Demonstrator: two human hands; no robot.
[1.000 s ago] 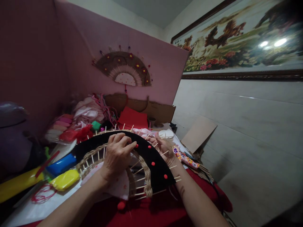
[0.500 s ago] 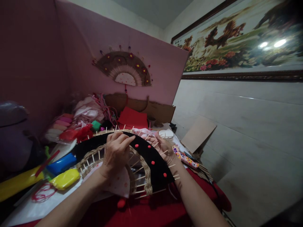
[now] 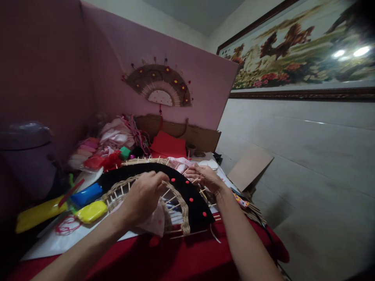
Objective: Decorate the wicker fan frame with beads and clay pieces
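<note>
A half-round woven fan [image 3: 197,207] leans toward me over the table, with a black fabric band, rope weaving and pale sticks jutting past its rim. Several small red dots [image 3: 191,200] sit in a row along the right part of the band. Over the fan's middle is my left hand [image 3: 148,195], closed, its fingertips near the band; whatever they pinch, if anything, is hidden. My right hand [image 3: 207,177] is open at the fan's upper right edge, fingers stretched out beside the sticks. Beneath my left wrist, a spotted pink-white cloth [image 3: 155,221] covers the fan's inner part.
Yellow [image 3: 92,212] and blue clay packets [image 3: 86,195] lie to the left by a tangle of red cord [image 3: 67,225]. Red sheets [image 3: 168,144] and cardboard [image 3: 202,137] stand behind. A finished-looking fan [image 3: 158,84] hangs on the pink panel. A red cloth [image 3: 181,261] covers the front.
My left hand has lifted slightly off the black band and its fingers have drawn in. The fan lies a little flatter. My right hand's fingers have straightened. The view has shifted slightly left.
</note>
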